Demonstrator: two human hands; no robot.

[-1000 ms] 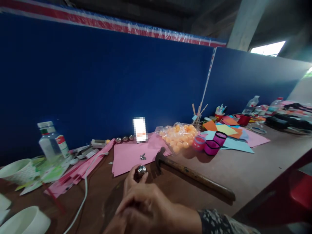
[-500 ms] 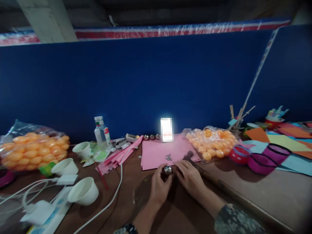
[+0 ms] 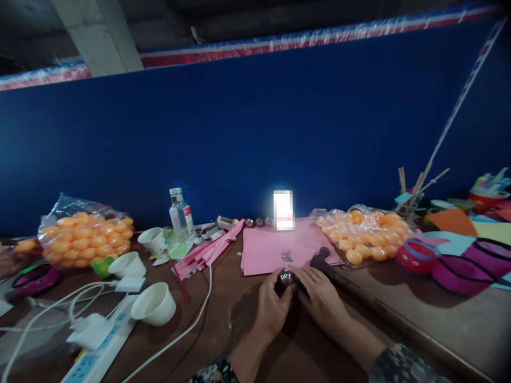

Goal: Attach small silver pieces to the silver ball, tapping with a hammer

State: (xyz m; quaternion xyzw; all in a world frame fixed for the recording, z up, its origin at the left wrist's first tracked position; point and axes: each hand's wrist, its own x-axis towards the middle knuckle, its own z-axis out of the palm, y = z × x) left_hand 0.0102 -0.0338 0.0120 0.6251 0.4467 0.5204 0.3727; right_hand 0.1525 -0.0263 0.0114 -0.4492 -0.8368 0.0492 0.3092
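Observation:
A shiny steel ball [image 3: 286, 277] sits low over the brown table, in front of the pink sheets [image 3: 261, 250]. My left hand [image 3: 272, 302] is closed around its left side, thumb and fingers curved on it. On the other side my right hand [image 3: 321, 295] cups in, fingers close together and bent against the ball; its fingertips are partly hidden. Several small grey pieces [image 3: 286, 256] lie on the pink paper just beyond my hands. A hammer [image 3: 371, 298] with a long wooden handle rests to the right, its dark head over the paper's corner.
More steel balls [image 3: 259, 222] line the paper's back edge, near a blurred bright rectangle. Bags of orange balls [image 3: 85, 239] stand on both sides. At left are paper cups [image 3: 154, 304], a bottle [image 3: 181, 215], a white cable and a power strip [image 3: 99, 346]. Purple cups [image 3: 463, 274] stand at right.
My right hand has come in against the ball, which my left hand still holds. The camera view has shifted, so the table things appear farther right.

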